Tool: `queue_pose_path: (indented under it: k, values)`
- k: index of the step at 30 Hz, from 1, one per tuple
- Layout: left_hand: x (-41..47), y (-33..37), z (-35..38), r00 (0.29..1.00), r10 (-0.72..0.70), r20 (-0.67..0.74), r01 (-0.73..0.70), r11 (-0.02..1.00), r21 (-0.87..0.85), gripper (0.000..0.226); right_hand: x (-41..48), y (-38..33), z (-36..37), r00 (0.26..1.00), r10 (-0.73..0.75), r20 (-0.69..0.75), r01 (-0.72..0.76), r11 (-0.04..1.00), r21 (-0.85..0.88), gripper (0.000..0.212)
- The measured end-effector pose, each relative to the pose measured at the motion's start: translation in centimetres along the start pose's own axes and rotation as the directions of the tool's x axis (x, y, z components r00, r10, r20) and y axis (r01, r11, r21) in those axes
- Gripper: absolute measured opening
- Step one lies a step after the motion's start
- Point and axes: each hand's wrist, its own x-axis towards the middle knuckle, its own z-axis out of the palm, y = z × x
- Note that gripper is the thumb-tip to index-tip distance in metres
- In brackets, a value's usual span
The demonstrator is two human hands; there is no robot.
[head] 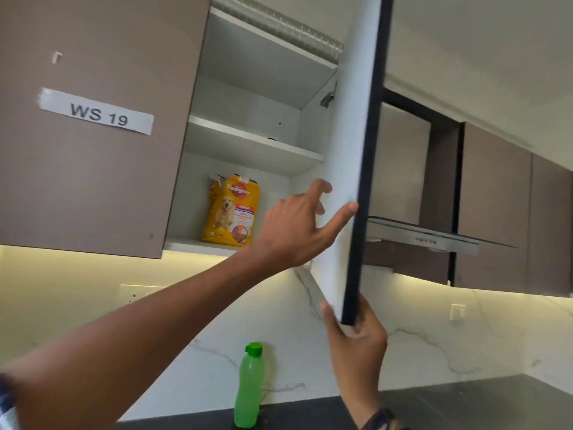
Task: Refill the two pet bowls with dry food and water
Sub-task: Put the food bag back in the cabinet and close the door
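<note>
Cabinet door (344, 181) stands wide; our right hand (356, 333) pinches its bottom corner, left hand (294, 228) spread, fingertip on the door edge. Food bag (231, 209) stands on the lower shelf (192, 245). We should steady the door, reach left in, grip bag mid-body. Green bottle (248, 386) on counter (465, 395)

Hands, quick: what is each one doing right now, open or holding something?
Left hand: open, straight fingers touching the inner face of the cabinet door.
Right hand: closed, gripping the door's lower corner.
</note>
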Motion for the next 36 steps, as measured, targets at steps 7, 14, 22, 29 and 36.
queue_pose_path:
  k: [7, 14, 22, 29, 36]
  values:
    - [1.1, -8.7, -2.5, 0.987, 0.01, -0.158, 0.012, 0.991, 0.136, 0.076, 1.0, 2.7, 7.2, 0.89, -0.177, 0.42, 0.251, 0.959, -0.127, 0.052]
    - [0.2, -22.8, -2.3, 0.994, -0.014, -0.108, 0.068, 0.853, 0.517, 0.06, 6.3, 4.8, 18.0, 0.848, -0.212, 0.485, 0.327, 0.93, -0.166, 0.066]
    - [0.9, -30.9, -1.1, 0.991, 0.07, -0.114, 0.013, 0.798, 0.603, 0.057, 9.0, 8.8, 28.0, 0.837, -0.294, 0.46, 0.475, 0.809, -0.347, 0.072]
    - [1.5, -37.3, 1.2, 0.986, 0.095, -0.138, 0.01, 0.788, 0.616, 0.056, 9.8, 12.9, 33.3, 0.854, -0.368, 0.368, 0.513, 0.717, -0.472, 0.067]
    - [1.0, -40.6, 3.3, 0.981, 0.145, -0.125, -0.022, 0.734, 0.679, 0.057, 10.4, 15.2, 35.7, 0.854, -0.426, 0.298, 0.516, 0.634, -0.576, 0.065]
